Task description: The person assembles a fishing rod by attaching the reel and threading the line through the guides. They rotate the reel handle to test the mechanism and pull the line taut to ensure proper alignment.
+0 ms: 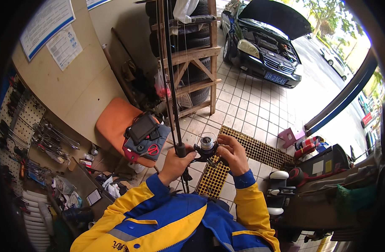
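Nearest me is the blue-and-yellow jacket (167, 227), its sleeves reaching forward to the work. The left hand (172, 166) is wrapped round the rod (181, 150) by its dark grip, thumb laid toward the reel (207, 144); I'd judge this keeps the rod upright and the reel steady. The right hand (234, 156) is curled at the reel's other side, thumb and forefinger close to its edge; whether they pinch it, I cannot tell. So the reel sits between both hands, out in front of the chest, above the yellow grating (214, 178).

Left, the dark tabletop (84, 181) bears a phone (93, 197). Beyond it, the orange chair (110, 115) serves as a stand, with red scissors (153, 149) near its edge, seemingly for easy reach.

The rod's upper length passes in front of the wooden rack (213, 94) of tyres (199, 94), so a swing that way looks tightest. Rightward, tiled floor (242, 105) runs on to the black car (263, 63), bonnet raised.
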A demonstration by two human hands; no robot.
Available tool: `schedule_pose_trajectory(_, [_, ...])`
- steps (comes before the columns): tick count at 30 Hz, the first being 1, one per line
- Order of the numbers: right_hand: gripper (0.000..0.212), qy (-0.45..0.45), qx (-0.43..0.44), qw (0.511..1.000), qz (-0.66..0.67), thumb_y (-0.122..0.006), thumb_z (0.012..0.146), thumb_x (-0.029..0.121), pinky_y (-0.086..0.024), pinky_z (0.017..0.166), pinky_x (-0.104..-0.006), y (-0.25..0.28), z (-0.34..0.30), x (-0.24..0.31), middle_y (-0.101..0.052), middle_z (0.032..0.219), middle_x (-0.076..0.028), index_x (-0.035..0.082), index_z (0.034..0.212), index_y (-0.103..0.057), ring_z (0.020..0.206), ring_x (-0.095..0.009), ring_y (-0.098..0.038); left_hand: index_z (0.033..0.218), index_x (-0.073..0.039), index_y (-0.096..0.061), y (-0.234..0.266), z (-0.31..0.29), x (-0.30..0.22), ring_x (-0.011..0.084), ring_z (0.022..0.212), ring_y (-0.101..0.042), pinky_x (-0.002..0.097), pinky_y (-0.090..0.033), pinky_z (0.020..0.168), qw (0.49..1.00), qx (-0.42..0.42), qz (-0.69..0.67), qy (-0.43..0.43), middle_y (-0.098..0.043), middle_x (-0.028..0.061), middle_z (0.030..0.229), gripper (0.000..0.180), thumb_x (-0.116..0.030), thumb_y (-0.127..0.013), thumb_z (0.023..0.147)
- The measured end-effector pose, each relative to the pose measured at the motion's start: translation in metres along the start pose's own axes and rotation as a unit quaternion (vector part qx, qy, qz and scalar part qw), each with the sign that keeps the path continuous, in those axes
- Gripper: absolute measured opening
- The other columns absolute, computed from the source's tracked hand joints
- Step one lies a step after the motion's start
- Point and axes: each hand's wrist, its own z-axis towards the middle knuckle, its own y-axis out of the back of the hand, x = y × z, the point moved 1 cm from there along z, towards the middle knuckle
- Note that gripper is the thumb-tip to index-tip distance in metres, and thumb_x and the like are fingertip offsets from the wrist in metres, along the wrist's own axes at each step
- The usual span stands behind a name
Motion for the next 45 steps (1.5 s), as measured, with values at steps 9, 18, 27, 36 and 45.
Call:
schedule_pose_trajectory(9, [0.075,-0.027,0.005,0.966,-0.256,-0.086,0.082,0.013,-0.061,0.096,-0.0405,-0.021,-0.007,0.036,-0.073,0.127,-0.023,0.001,0.148,-0.054,0.113,-0.033,-0.074,0.111,-0.001,-0.071,0.011,0.007,0.000,0.0101,0.085,-0.065,0.0277,-0.053,0.077,1.000,-0.003,0.018,0.001,-0.071,0.0022,0.096,0.018,-0.008,-0.077,0.095])
schedule_pose_trajectory(18, [0.037,0.061,-0.147,0.962,-0.223,-0.078,0.091,0.007,-0.061,0.084,-0.0357,-0.036,-0.010,0.000,-0.079,0.108,-0.018,0.000,0.125,-0.068,0.096,-0.027,-0.078,0.110,0.000,-0.070,0.009,0.013,-0.007,0.0109,0.082,-0.065,0.0286,-0.054,0.075,0.999,-0.009,0.036,-0.021,-0.071,0.0034,0.094,0.019,-0.010,-0.076,0.095])
schedule_pose_trajectory(27, [0.033,0.053,-0.146,0.958,-0.242,-0.077,0.092,0.009,-0.060,0.071,-0.0356,-0.025,-0.002,0.000,-0.079,0.091,-0.016,0.002,0.124,-0.068,0.077,-0.025,-0.077,0.116,0.000,-0.069,-0.001,0.017,-0.015,0.0103,0.074,-0.064,0.0270,-0.052,0.067,0.999,-0.003,0.045,0.008,-0.069,0.0027,0.086,0.024,-0.011,-0.076,0.095])
schedule_pose_trajectory(36, [0.038,0.017,-0.159,0.964,-0.213,-0.079,0.092,0.015,-0.058,0.070,-0.0339,-0.021,0.001,-0.015,-0.078,0.089,-0.014,0.005,0.128,-0.070,0.077,-0.024,-0.077,0.129,0.001,-0.070,0.006,0.037,-0.021,0.0099,0.077,-0.065,0.0256,-0.055,0.072,0.995,0.032,-0.012,-0.089,-0.066,0.0029,0.095,0.033,-0.009,-0.071,0.097])
schedule_pose_trajectory(45, [0.030,-0.007,-0.159,0.980,-0.116,-0.068,0.100,0.013,-0.059,0.066,-0.0315,-0.018,0.010,-0.039,-0.078,0.085,-0.010,0.003,0.128,-0.066,0.073,-0.019,-0.075,0.115,0.003,-0.074,-0.007,0.051,-0.026,0.0055,0.053,-0.058,0.0213,-0.045,0.049,0.994,-0.011,-0.101,-0.031,-0.069,0.0038,0.076,0.018,-0.008,-0.067,0.102])
